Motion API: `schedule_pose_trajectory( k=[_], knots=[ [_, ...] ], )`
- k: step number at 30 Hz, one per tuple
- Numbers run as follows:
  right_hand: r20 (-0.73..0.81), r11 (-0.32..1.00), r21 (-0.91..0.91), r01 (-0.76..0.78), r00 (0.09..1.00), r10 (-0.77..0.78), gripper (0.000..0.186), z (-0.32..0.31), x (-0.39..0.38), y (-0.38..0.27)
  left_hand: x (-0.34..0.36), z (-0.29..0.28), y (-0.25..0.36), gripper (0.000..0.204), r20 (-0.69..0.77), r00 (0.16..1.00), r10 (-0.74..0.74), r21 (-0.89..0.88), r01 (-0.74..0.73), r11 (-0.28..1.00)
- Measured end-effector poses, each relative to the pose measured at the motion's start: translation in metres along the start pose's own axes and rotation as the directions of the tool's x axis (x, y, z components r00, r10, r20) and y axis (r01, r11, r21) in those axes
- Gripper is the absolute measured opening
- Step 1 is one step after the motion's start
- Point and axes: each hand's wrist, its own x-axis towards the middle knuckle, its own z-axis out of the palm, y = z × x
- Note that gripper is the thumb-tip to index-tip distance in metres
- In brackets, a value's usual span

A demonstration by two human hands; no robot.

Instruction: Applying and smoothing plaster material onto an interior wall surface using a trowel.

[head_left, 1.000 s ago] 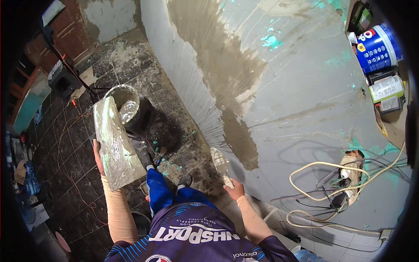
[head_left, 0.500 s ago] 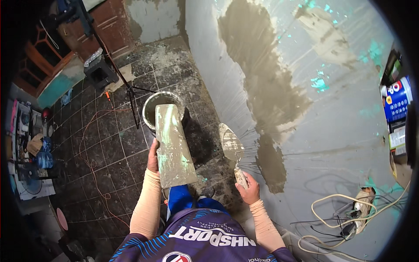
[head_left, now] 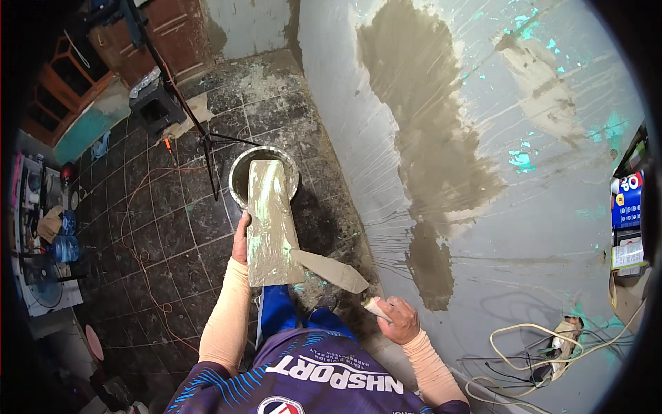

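Note:
My left hand (head_left: 241, 234) grips the side of a long rectangular board (head_left: 270, 221) smeared with grey wet mortar, held over a round bucket (head_left: 243, 160) whose rim shows behind it. My right hand (head_left: 398, 319) is closed on the handle of a trowel (head_left: 329, 269); the trowel's grey-coated blade lies across the lower right corner of the board, its tip at or over that corner. The painted wall (head_left: 565, 228) at my right carries a long patch of darker wet plaster (head_left: 420, 138).
Behind the bucket are a tripod stand (head_left: 205, 141), a dark box (head_left: 153, 107) and a thin orange cable on the tiled floor (head_left: 186, 255). A cluttered table (head_left: 52, 297) stands left. At right, cords (head_left: 514, 328) hang by a wall opening, below shelved containers (head_left: 627, 196).
The view has tilted up and left. The board has swung more upright over the bucket. The trowel has turned from pointing upward to pointing left, its blade now at the board's corner.

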Motion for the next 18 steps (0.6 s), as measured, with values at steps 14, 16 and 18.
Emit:
schedule_pose_trajectory(
  k=[14,16,18],
  knots=[
    [-0.091,0.999,0.016,-0.047,0.995,0.049,0.053,0.016,-0.068,0.016,-0.011,0.007,-0.066,0.054,0.024,0.997,-0.075,0.057,0.074,0.996],
    [-0.132,0.977,0.164,-0.134,0.979,0.156,0.050,0.023,-0.077,0.017,-0.014,-0.012,-0.071,0.054,0.010,1.000,-0.023,0.062,0.023,0.998],
    [-0.149,0.967,0.213,-0.140,0.973,0.174,0.051,0.031,-0.069,0.020,-0.014,-0.033,-0.080,0.054,0.001,0.999,0.047,0.044,-0.047,0.998]
  ],
)
